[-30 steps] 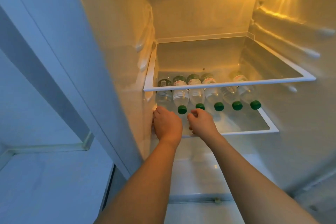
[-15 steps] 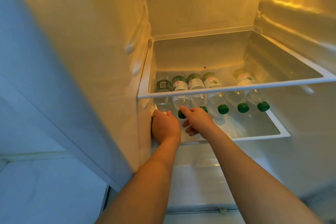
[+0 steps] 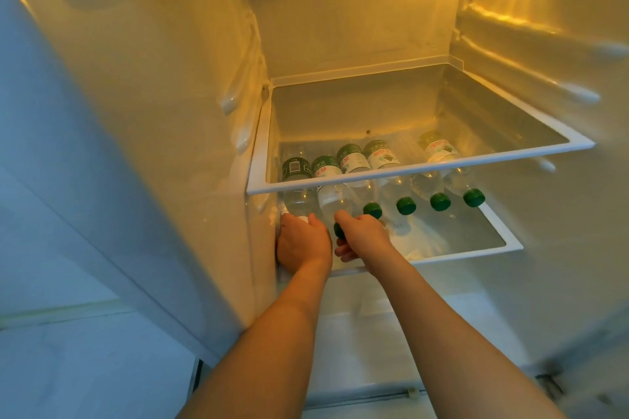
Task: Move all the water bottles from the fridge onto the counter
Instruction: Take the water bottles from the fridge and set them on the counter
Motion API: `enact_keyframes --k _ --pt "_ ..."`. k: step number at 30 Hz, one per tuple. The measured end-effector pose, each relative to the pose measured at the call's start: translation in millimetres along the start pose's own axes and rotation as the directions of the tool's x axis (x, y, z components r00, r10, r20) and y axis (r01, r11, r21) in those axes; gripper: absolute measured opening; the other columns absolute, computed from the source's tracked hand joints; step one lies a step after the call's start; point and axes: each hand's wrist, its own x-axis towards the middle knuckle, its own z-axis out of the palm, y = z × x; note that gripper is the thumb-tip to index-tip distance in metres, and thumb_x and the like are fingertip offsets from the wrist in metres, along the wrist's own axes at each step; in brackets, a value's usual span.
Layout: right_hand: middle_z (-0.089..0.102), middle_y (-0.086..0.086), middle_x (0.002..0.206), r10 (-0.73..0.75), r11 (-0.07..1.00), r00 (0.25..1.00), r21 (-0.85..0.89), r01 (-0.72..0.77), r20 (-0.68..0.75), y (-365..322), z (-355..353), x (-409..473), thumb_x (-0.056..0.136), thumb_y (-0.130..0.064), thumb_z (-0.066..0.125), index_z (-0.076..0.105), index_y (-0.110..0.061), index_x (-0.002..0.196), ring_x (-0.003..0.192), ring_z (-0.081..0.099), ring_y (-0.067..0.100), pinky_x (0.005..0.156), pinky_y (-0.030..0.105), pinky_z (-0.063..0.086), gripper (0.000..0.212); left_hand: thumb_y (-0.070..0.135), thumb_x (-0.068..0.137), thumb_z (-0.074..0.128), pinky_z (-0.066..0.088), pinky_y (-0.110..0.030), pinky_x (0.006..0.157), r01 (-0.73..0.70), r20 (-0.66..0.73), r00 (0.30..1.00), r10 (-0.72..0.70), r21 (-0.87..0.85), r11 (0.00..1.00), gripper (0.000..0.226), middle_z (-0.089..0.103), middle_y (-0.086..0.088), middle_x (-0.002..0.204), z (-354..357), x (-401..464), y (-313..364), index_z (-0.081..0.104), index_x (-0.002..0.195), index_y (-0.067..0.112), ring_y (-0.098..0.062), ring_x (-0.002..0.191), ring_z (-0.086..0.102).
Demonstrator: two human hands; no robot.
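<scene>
Grasping is in hand: six water bottles (image 3: 381, 160) lie on the lower fridge shelf (image 3: 503, 247). Left hand (image 3: 301, 243) wraps the leftmost cap; right hand (image 3: 362, 235) pinches the second green cap. Next: withdraw both toward the surface.

A single head-mounted view is provided, directed forward and down into the open fridge (image 3: 357, 27) at close range, arm's reach from its shelves (image 3: 418, 168).
</scene>
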Motion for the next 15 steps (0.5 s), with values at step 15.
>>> enact_keyframes --k 15 --pt "0.042 0.005 0.061 0.143 0.882 0.990 0.456 -0.121 -0.016 5.1 8.6 -41.1 0.099 -0.027 0.040 0.041 -0.013 0.072 0.047 0.030 0.014 0.040 0.021 0.026 0.032 0.028 0.099 0.045 0.047 -0.038 0.089 0.129 0.220 0.968 -0.119 -0.033 0.991 0.038 0.060 -0.018 0.125 -45.5 -44.9 -18.4 0.054 0.122 0.000 -0.035 0.116 0.057"
